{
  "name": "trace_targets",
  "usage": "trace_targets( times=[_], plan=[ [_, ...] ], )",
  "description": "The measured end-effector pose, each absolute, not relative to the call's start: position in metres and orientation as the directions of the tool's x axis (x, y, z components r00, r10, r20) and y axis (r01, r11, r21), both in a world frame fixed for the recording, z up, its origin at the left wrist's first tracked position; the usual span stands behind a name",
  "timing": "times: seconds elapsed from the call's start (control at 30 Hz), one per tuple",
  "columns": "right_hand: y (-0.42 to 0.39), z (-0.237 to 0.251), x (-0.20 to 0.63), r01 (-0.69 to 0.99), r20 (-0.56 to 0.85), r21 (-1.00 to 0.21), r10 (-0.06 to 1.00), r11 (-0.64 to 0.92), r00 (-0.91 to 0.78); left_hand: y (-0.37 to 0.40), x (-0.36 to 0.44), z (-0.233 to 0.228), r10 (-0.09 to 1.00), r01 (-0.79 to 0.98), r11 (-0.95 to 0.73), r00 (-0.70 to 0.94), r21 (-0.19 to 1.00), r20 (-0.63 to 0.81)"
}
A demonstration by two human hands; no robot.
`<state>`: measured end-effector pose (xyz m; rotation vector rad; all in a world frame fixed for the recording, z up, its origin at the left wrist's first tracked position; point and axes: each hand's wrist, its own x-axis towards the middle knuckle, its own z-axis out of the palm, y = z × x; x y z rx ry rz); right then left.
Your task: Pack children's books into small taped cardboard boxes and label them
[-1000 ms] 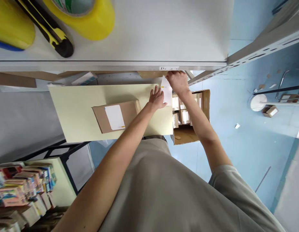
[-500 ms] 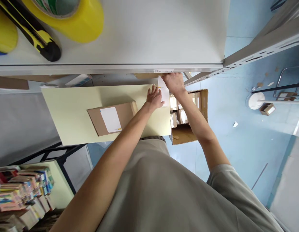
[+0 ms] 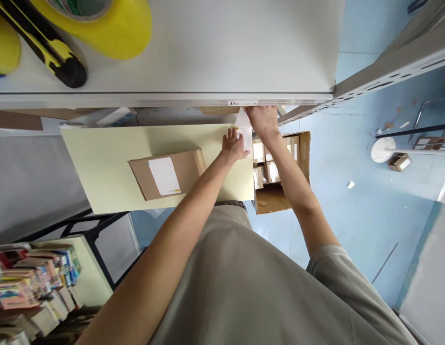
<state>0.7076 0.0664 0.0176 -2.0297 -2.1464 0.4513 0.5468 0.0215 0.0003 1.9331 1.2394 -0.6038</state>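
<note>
A white paper sheet (image 3: 247,136) lies at the right end of the pale yellow board (image 3: 100,175); its far part is bent upward. My left hand (image 3: 234,144) rests flat on the sheet's left side with fingers spread. At the sheet's far edge, just under the shelf lip, my right hand (image 3: 263,120) is closed on the paper, its fingertips partly hidden. To the left of my left forearm, a brown cardboard box (image 3: 188,167) sits on the board, with a white label (image 3: 164,176) on its top.
Overhead, a grey shelf (image 3: 244,48) holds yellow tape rolls (image 3: 131,33) and a black-and-yellow utility knife (image 3: 66,64). An open carton (image 3: 275,199) with several small boxes stands right of the board. Stacked books (image 3: 31,282) lie lower left; a perforated metal post (image 3: 388,72) rises right.
My right hand has shifted slightly right, and the sheet's far part now bends up toward it. My left hand has slid a little right along the paper.
</note>
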Motion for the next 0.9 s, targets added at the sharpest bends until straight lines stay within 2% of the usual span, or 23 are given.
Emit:
trace_targets(
  times=[0.2,0.33,0.43,0.5,0.57,0.6,0.63,0.7,0.8,0.9],
  plan=[
    [0.032,0.041,0.732,0.931,-0.059,-0.361,0.998,-0.046,0.026,0.019,0.548,-0.004,0.552,0.917,-0.214,0.398,0.336,-0.733],
    [-0.014,0.078,0.725,0.918,-0.082,-0.330,0.975,-0.221,0.205,0.014,0.548,0.004,0.574,0.922,-0.175,0.380,0.344,-0.725],
    [-0.052,0.107,0.705,0.812,-0.018,-0.496,0.938,-0.308,0.345,0.006,0.539,0.019,0.658,0.885,-0.139,0.418,0.444,-0.627],
    [-0.074,0.121,0.690,0.692,-0.043,-0.655,0.929,-0.303,0.367,-0.003,0.520,0.034,0.711,0.789,-0.004,0.434,0.615,-0.553],
    [-0.091,0.129,0.677,0.537,-0.105,-0.786,0.921,-0.308,0.375,-0.015,0.489,0.053,0.736,0.571,0.233,0.425,0.787,-0.526],
    [-0.097,0.131,0.672,0.458,-0.140,-0.830,0.915,-0.317,0.379,-0.022,0.469,0.065,0.733,0.436,0.351,0.423,0.829,-0.533],
    [-0.102,0.132,0.667,0.390,-0.173,-0.861,0.909,-0.326,0.379,-0.031,0.447,0.078,0.728,0.321,0.435,0.425,0.841,-0.539],
    [-0.106,0.130,0.660,0.295,-0.223,-0.893,0.905,-0.339,0.363,-0.050,0.404,0.105,0.733,0.212,0.516,0.392,0.830,-0.556],
    [-0.103,0.122,0.646,0.227,-0.255,-0.917,0.918,-0.329,0.302,-0.079,0.351,0.141,0.725,0.144,0.583,0.353,0.800,-0.592],
    [-0.097,0.117,0.625,0.168,-0.271,-0.936,0.937,-0.310,0.221,-0.100,0.318,0.164,0.740,0.133,0.578,0.330,0.805,-0.586]
  ],
)
